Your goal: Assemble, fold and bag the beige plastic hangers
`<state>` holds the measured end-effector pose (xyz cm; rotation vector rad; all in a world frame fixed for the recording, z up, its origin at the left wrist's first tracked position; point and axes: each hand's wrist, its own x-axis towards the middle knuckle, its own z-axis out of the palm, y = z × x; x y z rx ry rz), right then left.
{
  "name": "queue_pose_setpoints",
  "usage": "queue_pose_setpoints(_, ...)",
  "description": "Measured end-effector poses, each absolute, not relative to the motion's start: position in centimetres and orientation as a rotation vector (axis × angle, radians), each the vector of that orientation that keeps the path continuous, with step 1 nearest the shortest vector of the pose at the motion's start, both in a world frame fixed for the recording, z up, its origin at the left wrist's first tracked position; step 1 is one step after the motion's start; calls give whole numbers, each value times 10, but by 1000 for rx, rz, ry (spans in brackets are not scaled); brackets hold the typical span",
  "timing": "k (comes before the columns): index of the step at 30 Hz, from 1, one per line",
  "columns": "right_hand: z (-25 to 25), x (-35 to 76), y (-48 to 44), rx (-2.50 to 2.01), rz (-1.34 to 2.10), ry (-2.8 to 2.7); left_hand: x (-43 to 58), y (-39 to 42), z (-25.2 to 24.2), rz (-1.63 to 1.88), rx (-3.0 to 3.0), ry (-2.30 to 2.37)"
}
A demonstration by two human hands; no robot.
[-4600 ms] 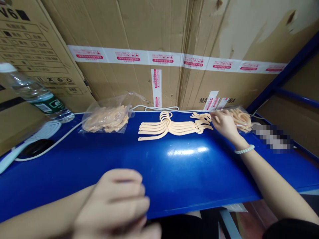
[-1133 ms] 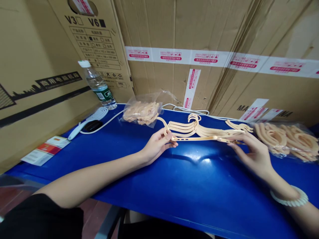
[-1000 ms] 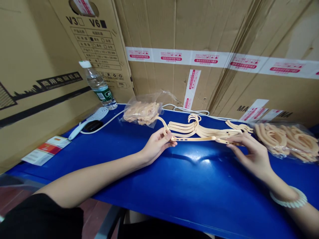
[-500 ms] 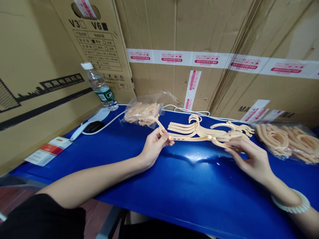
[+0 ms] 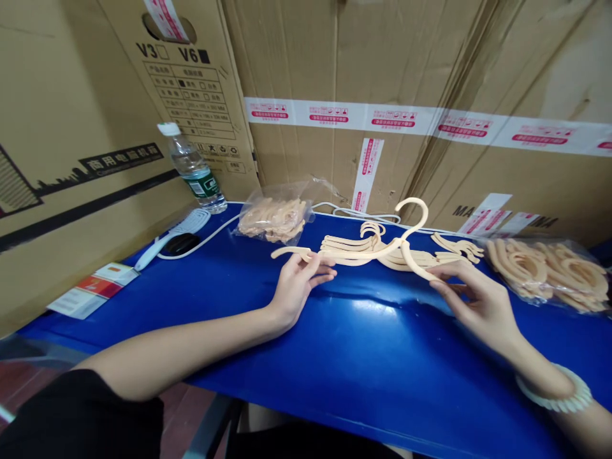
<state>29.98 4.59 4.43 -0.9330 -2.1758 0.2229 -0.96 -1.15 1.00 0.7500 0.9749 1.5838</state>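
A cream plastic clothes hanger (image 5: 414, 220) is held up between my two hands, its round hook pointing upward. My left hand (image 5: 297, 280) pinches the left arm of it between thumb and fingers, and a curved end sticks out past them to the left. The right arm slants down into my right hand (image 5: 471, 290), gripped between thumb and forefinger; its tip is hidden there. Just behind lies a stack of matching hangers (image 5: 347, 244), their hooks side by side. Several loose hanger pieces (image 5: 459, 245) rest on the table to the right of that stack.
On the blue table (image 5: 335, 357) are a clear bag of hanger parts (image 5: 275, 217) at the back and another bag (image 5: 549, 271) at right. A water bottle (image 5: 198, 172), hairbrush (image 5: 176, 233), black mouse (image 5: 179, 245) and card packet (image 5: 95, 290) stand left. Cardboard boxes (image 5: 306, 57) wall the back.
The hanger has turned in my hands: its hook, which lay flat toward the right hand, now points up. The left end piece has swung down to the left. Both hands stay nearly in place.
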Motion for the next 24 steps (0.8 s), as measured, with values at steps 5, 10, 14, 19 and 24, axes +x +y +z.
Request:
queue_pose_setpoints(5,56,308,50,-963,333,-2275,0,-47,11,1093,1599,942)
queue_pose_setpoints(10,58,311,50,-1002,429,-2478,-1,-59,14,790,2629,828)
queue_pose_setpoints(14,52,310,49,-1026,364,-2583,-1,-58,8,565,2725,1117)
queue_pose_setpoints(19,46,304,46,-957,190,-2671,-1,-59,4,436,2729,1173)
queue_pose_setpoints(24,30,294,43,-927,14,-2719,-1,-58,3,460,2702,1166)
